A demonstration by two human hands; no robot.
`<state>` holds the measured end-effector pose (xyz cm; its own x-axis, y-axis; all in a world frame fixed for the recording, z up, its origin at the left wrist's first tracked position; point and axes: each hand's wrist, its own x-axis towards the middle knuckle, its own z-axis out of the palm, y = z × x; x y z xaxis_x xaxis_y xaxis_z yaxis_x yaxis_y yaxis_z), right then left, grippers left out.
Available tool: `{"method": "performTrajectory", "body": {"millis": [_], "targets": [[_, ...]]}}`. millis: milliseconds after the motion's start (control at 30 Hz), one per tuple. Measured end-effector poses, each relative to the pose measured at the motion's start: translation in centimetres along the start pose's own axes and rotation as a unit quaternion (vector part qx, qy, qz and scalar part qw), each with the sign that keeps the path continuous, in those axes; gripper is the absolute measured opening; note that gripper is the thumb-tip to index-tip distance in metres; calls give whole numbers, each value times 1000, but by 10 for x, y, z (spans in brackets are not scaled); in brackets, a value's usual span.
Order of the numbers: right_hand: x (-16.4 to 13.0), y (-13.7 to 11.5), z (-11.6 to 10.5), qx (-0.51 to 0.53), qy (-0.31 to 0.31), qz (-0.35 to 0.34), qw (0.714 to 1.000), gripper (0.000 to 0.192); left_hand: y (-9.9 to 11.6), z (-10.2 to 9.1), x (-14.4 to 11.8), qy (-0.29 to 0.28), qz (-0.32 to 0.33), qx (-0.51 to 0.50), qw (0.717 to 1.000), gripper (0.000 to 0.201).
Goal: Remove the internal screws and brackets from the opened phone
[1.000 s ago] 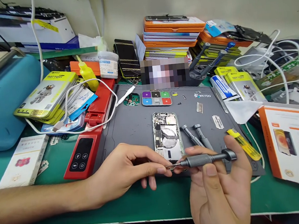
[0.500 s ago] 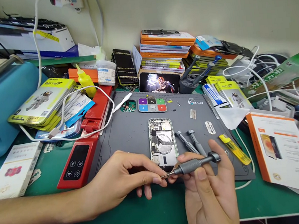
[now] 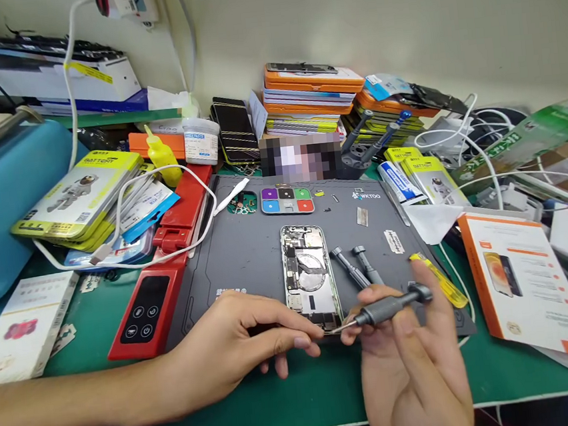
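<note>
Phone (image 3: 310, 279) lies on the mat (image 3: 248, 256), opening done and closing up not, with the right hand's grip (image 3: 413, 361) closed on a screwdriver (image 3: 382, 309), its tip by the left hand (image 3: 249, 340), whose grip, holding or bare, I cannot tell.

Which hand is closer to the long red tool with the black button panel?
Left. The left hand is just to the right of the red tool; the right hand, holding a dark grey ridged screwdriver, is farther right, beyond the left hand.
</note>
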<state>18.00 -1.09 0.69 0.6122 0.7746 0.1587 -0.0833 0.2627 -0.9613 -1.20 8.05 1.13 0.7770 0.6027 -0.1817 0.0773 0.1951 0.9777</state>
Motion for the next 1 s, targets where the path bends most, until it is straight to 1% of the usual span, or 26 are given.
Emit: {"method": "performTrajectory", "body": {"millis": [33, 67, 100, 133, 167, 200, 233, 267, 300, 333, 367, 400, 467, 533, 633, 733, 933, 1000], "targets": [[3, 0, -1, -36, 26, -58, 997, 55, -2, 0, -1, -1, 41, 53, 998, 18], [6, -1, -2, -77, 57, -127, 987, 59, -4, 0, -3, -4, 96, 114, 989, 19], [9, -1, -3, -121, 88, -200, 968, 63, -6, 0, -5, -9, 161, 181, 970, 19], [13, -1, -5, -166, 110, -271, 942, 66, -7, 1, -7, -15, 227, 252, 941, 20], [17, -1, -6, -209, 120, -333, 911, 68, -9, 1, -10, -20, 286, 321, 903, 20], [21, 0, -8, -247, 109, -385, 883, 70, -10, 3, -12, -24, 333, 386, 860, 21], [24, 1, -10, -283, 79, -419, 859, 74, -11, 4, -13, -22, 367, 446, 816, 23], [27, 3, -12, -312, 40, -439, 841, 80, -12, 6, -15, -12, 387, 499, 775, 27], [28, 5, -13, -333, 4, -451, 828, 84, -13, 7, -16, 5, 393, 541, 743, 31], [28, 6, -15, -346, -19, -458, 818, 87, -13, 9, -16, 23, 389, 570, 723, 35], [28, 8, -16, -354, -28, -464, 812, 87, -14, 11, -16, 39, 376, 590, 713, 38], [27, 9, -17, -357, -29, -470, 807, 86, -14, 12, -15, 50, 359, 603, 711, 40], [25, 11, -18, -356, -26, -479, 802, 85, -15, 14, -13, 57, 327, 612, 718, 43], [23, 11, -18, -360, -44, -464, 808, 87, -14, 15, -10, 52, 313, 614, 723, 43], [23, 11, -20, -366, -77, -419, 827, 88, -14, 15, -8, 44, 303, 612, 729, 42], [24, 11, -21, -369, -93, -407, 830, 86, -13, 14, -7, 44, 298, 608, 735, 43], [25, 9, -20, -362, -94, -389, 842, 81, -12, 14, -8, 38, 292, 610, 736, 43], [26, 9, -19, -358, -88, -393, 842, 79, -12, 14, -7, 36, 291, 610, 737, 44]]}}
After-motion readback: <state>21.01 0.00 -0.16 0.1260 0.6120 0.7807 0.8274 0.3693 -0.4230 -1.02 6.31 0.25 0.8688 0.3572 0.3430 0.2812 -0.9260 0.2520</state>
